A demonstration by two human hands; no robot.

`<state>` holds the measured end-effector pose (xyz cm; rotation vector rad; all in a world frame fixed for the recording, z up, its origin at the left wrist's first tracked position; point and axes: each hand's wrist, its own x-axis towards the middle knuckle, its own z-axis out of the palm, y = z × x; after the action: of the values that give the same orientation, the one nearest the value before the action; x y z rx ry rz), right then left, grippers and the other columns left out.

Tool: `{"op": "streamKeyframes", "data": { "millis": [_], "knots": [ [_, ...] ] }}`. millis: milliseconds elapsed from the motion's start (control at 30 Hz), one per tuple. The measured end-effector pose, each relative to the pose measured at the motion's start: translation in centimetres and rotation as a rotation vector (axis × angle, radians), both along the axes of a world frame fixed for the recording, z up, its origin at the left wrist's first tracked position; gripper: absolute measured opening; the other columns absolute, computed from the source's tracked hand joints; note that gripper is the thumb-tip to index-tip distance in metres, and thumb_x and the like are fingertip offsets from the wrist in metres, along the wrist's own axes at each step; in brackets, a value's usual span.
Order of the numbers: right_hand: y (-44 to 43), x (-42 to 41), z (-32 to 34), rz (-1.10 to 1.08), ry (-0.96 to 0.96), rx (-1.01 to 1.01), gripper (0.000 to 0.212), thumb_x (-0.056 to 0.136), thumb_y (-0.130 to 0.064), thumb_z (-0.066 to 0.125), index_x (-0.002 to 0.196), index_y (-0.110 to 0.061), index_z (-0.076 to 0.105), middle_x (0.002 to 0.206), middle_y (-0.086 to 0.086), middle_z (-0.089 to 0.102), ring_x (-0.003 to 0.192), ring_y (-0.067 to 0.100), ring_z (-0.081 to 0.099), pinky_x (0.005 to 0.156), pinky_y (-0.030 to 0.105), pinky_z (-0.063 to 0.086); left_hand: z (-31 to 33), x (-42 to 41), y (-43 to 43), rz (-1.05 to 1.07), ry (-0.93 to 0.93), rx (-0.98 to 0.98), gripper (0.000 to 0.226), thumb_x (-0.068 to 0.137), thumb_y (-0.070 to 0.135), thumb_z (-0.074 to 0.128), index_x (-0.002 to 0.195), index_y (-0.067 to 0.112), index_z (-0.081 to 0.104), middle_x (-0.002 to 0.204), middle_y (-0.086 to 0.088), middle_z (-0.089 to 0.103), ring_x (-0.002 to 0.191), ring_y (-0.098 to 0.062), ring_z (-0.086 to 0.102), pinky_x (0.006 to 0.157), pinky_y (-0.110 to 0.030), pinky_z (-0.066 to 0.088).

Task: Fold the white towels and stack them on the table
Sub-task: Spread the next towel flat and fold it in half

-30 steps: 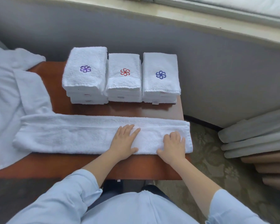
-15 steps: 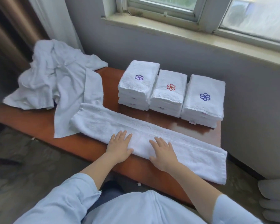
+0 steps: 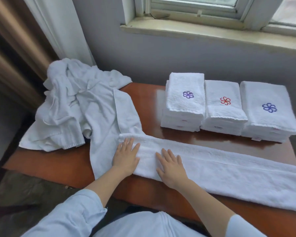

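Long towel (image 3: 229,170) along table (image 3: 58,165) front edge, its left end under both palms. White terry, folded lengthwise into a narrow band, flat. Left hand (image 3: 126,157) and right hand (image 3: 171,166) side by side: fingers straight, slightly spread, pressing down, gripping nothing. Folded stacks (image 3: 224,106) along table's far edge.

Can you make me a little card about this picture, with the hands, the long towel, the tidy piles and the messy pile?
left hand: flat on the left end of the long towel
right hand: flat on the towel, beside the left hand
long towel: folded into a strip across the near side of the table
tidy piles: three in a row at the back: purple-flower stack, red-flower stack, blue-flower stack
messy pile: crumpled white towels on the table's left end
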<state>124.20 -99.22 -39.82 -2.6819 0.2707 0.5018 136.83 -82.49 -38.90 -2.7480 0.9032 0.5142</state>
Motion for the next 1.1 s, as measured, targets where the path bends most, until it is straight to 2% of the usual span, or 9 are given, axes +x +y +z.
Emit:
{"op": "streamKeyframes", "data": {
  "millis": [167, 300, 400, 500, 633, 833, 933, 1000, 1100],
  "knots": [
    [3.7, 2.3, -1.1, -0.160, 0.055, -0.037, 0.064, 0.102, -0.047, 0.031, 0.156, -0.034, 0.000, 0.165, 0.000, -0.012, 0.149, 0.033, -0.021, 0.116, 0.061, -0.011, -0.2, 4.7, 2.3, -0.104, 0.038, 0.008, 0.060, 0.107, 0.034, 0.027, 0.157, 0.028, -0.005, 0.163, -0.007, -0.020, 0.151, -0.027, -0.016, 0.123, -0.045, -0.002],
    [5.5, 3.2, -1.6, -0.256, 0.115, -0.045, 0.075, 0.096, -0.059, 0.035, 0.154, -0.040, -0.009, 0.163, 0.001, -0.023, 0.143, 0.040, -0.032, 0.109, 0.066, -0.018, 0.1, 7.1, 3.2, -0.084, 0.241, -0.145, 0.077, 0.101, 0.031, 0.049, 0.157, 0.033, -0.004, 0.164, -0.002, -0.018, 0.151, -0.024, -0.011, 0.122, -0.042, 0.014],
    [5.9, 3.8, -1.8, -0.288, 0.154, -0.038, 0.087, 0.089, -0.065, 0.042, 0.151, -0.044, -0.017, 0.160, 0.001, -0.031, 0.139, 0.040, -0.038, 0.106, 0.067, -0.022, 0.4, 8.9, 3.2, -0.056, 0.314, -0.217, 0.097, 0.089, 0.038, 0.066, 0.157, 0.031, -0.002, 0.163, 0.000, 0.003, 0.149, -0.023, 0.010, 0.114, -0.039, 0.031],
    [5.9, 3.9, -1.9, -0.295, 0.173, -0.051, 0.094, 0.085, -0.066, 0.045, 0.149, -0.045, -0.021, 0.159, 0.001, -0.033, 0.139, 0.040, -0.040, 0.106, 0.068, -0.022, 0.6, 10.2, 3.4, -0.002, 0.313, -0.237, 0.103, 0.073, 0.042, 0.077, 0.154, 0.031, 0.014, 0.149, -0.002, 0.027, 0.136, -0.024, 0.030, 0.106, -0.040, 0.039],
    [6.0, 3.8, -1.7, -0.298, 0.189, -0.045, 0.097, 0.084, -0.066, 0.046, 0.148, -0.046, -0.023, 0.158, 0.001, -0.035, 0.138, 0.039, -0.041, 0.106, 0.068, -0.023, 0.2, 11.1, 3.7, 0.220, 0.444, -0.377, 0.082, 0.070, 0.034, 0.082, 0.138, 0.025, 0.037, 0.123, 0.003, 0.055, 0.115, -0.020, 0.053, 0.095, -0.039, 0.048],
    [5.8, 3.9, -1.5, -0.299, 0.189, 0.011, 0.102, 0.078, -0.065, 0.051, 0.149, -0.048, -0.020, 0.158, -0.001, -0.035, 0.137, 0.037, -0.043, 0.104, 0.065, -0.027, 0.0, 10.7, 4.3, 0.374, 0.621, -0.445, 0.031, 0.084, 0.029, 0.070, 0.109, 0.015, 0.059, 0.109, -0.004, 0.066, 0.096, -0.018, 0.064, 0.091, -0.040, 0.053],
    [5.4, 4.1, -0.9, -0.328, 0.181, 0.093, 0.098, 0.079, -0.066, 0.052, 0.152, -0.048, -0.011, 0.160, -0.003, -0.029, 0.139, 0.034, -0.041, 0.105, 0.064, -0.026, 0.9, 9.9, 4.1, 0.373, 0.681, -0.567, 0.022, 0.087, 0.023, 0.062, 0.108, 0.014, 0.062, 0.104, -0.010, 0.069, 0.096, -0.024, 0.067, 0.085, -0.046, 0.055],
    [4.9, 4.6, -0.1, -0.401, 0.151, 0.191, 0.086, 0.083, -0.063, 0.054, 0.154, -0.046, 0.009, 0.164, -0.004, -0.015, 0.145, 0.032, -0.031, 0.109, 0.063, -0.022, 1.9, 9.3, 3.7, 0.366, 0.733, -0.665, 0.023, 0.087, 0.020, 0.061, 0.110, 0.018, 0.061, 0.102, -0.009, 0.069, 0.094, -0.025, 0.069, 0.078, -0.048, 0.058],
    [4.4, 5.2, 2.3, -0.627, 0.006, 0.422, 0.059, 0.086, -0.050, 0.060, 0.141, -0.033, 0.050, 0.160, 0.000, 0.026, 0.151, 0.026, 0.012, 0.119, 0.056, 0.008, 3.8, 8.4, 1.9, 0.376, 0.780, -0.728, 0.029, 0.085, 0.022, 0.063, 0.114, 0.018, 0.057, 0.100, -0.006, 0.069, 0.089, -0.019, 0.070, 0.068, -0.036, 0.058]
  ]
}}
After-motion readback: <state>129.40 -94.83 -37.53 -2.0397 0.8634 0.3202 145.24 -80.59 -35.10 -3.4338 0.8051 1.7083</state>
